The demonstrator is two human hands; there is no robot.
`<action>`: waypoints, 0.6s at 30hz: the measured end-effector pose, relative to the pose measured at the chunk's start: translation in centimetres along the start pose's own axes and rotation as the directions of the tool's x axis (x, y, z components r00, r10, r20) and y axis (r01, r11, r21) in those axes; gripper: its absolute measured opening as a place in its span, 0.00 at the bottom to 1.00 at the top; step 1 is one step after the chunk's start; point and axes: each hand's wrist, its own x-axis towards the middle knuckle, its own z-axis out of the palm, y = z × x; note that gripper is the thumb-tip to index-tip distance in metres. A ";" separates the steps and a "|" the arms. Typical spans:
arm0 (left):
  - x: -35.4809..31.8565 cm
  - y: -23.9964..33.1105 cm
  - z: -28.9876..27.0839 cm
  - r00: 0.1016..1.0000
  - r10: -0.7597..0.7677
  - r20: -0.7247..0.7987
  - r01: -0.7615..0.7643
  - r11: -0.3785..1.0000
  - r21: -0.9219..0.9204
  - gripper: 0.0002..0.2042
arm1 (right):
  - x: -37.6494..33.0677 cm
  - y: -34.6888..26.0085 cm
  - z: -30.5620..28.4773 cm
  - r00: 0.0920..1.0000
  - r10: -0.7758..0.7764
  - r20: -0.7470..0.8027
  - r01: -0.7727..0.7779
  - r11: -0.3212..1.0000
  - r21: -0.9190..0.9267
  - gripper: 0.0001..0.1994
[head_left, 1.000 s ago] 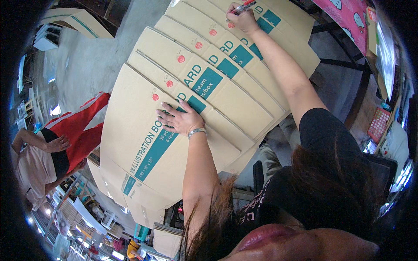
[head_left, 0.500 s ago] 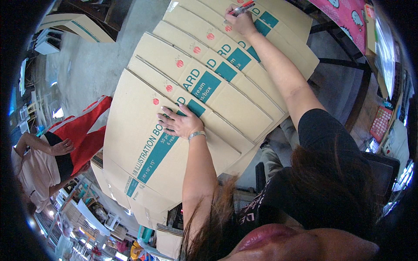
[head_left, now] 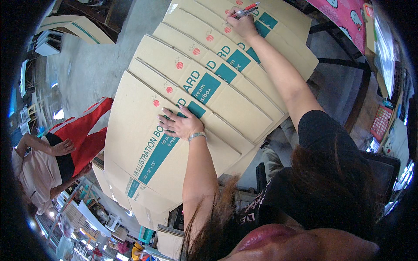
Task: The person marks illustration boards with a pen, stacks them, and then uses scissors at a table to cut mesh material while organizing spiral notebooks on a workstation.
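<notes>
Cardboard sheets [head_left: 130, 117] bear green lettering [head_left: 191, 81], left grip [head_left: 183, 126] spread, right grip [head_left: 241, 22] clamped on pens [head_left: 246, 10].

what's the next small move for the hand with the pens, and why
Probably a short pen stroke on the far cardboard sheets: the right hand holds pens there, and nearer red marks have what look like thin scribbles beside them. The left hand lies flat on the front sheet.

Room above cardboard [head_left: 237, 111] btwn L hand [head_left: 182, 126] & R forearm [head_left: 278, 65], both obstacles.
</notes>
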 end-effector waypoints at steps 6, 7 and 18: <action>-0.2 0.7 -0.3 1.000 0.026 -0.002 -0.026 1.000 0.005 0.34 | 0.6 1.7 -0.5 0.995 -0.102 0.011 0.102 0.995 -0.003 0.08; -0.2 0.4 -0.1 1.000 0.017 -0.004 -0.017 1.000 0.017 0.34 | 0.3 1.3 -0.2 0.997 -0.072 0.039 0.072 0.997 0.007 0.08; -0.2 0.2 0.1 1.000 0.010 -0.014 -0.010 1.000 -0.009 0.35 | 0.2 1.7 0.2 0.996 -0.083 -0.013 0.083 0.996 0.034 0.07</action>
